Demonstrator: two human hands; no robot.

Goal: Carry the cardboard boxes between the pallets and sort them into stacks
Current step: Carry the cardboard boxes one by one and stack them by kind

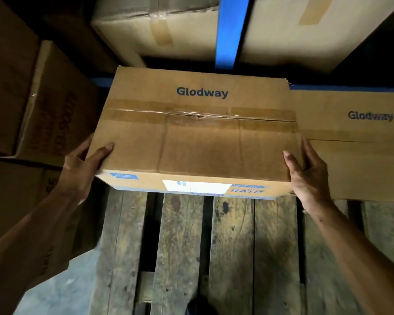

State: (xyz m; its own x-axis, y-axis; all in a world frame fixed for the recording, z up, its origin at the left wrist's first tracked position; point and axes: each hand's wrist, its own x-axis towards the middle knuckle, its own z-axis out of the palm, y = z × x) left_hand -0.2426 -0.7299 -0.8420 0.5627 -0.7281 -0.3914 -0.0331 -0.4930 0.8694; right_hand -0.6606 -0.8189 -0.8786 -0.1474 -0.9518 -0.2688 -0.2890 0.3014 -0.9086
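Glodway box point(198, 137), taped closed so its contents are hidden, sits at the wooden pallet's point(232, 246) far edge. Left hand point(82, 169) and right hand point(309, 173) each have their grip clamped on its sides, beside a second Glodway box point(359, 137).

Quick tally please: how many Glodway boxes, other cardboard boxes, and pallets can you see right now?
Glodway boxes: 2, the held box and its neighbour
Other cardboard boxes: 5
Wooden pallets: 1
Total: 8

head view, looking steeply down, close over pallet point(232, 246)
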